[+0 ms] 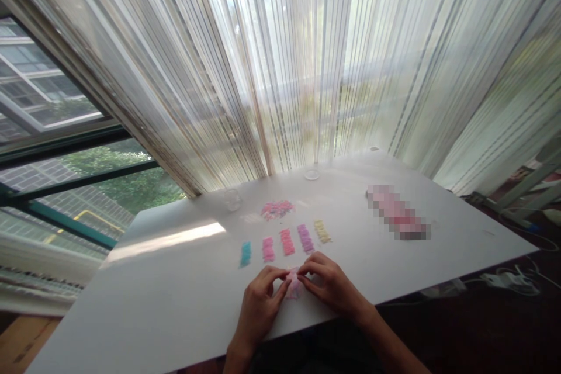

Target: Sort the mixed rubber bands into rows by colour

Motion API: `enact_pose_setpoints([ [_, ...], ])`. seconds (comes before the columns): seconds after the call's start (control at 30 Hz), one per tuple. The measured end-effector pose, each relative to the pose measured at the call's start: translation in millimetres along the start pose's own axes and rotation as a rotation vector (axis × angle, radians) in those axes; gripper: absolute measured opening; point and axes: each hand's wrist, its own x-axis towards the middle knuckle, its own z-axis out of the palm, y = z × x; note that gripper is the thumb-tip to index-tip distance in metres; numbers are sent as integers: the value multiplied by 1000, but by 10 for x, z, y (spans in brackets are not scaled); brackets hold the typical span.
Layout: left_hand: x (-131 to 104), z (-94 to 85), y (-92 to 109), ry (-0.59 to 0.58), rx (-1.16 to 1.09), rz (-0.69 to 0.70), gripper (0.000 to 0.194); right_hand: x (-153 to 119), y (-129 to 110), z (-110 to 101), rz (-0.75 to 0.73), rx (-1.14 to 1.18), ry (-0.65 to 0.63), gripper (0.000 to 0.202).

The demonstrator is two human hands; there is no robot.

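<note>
My left hand (262,302) and my right hand (329,281) meet near the table's front edge, fingertips pinched over a small pile of pale pink pieces (293,286). What each pinch holds is too small to make out. Beyond them lies a row of small pieces grouped by colour: teal (246,253), pink (268,249), coral red (287,242), purple (305,238) and yellow (322,231). A loose pile of mixed pieces (276,209) sits behind that row.
On the white table (175,292), a clear container (233,200) stands at the back left and a clear round lid or dish (312,175) at the back. A blurred pink object (397,212) lies at the right. Sheer curtains (298,70) hang behind.
</note>
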Motion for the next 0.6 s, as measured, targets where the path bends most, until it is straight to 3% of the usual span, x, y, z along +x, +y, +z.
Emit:
enact_pose_setpoints([
  [0.6, -5, -20, 31, 1, 51, 26, 12, 4, -7, -1, -6, -12, 25, 11],
])
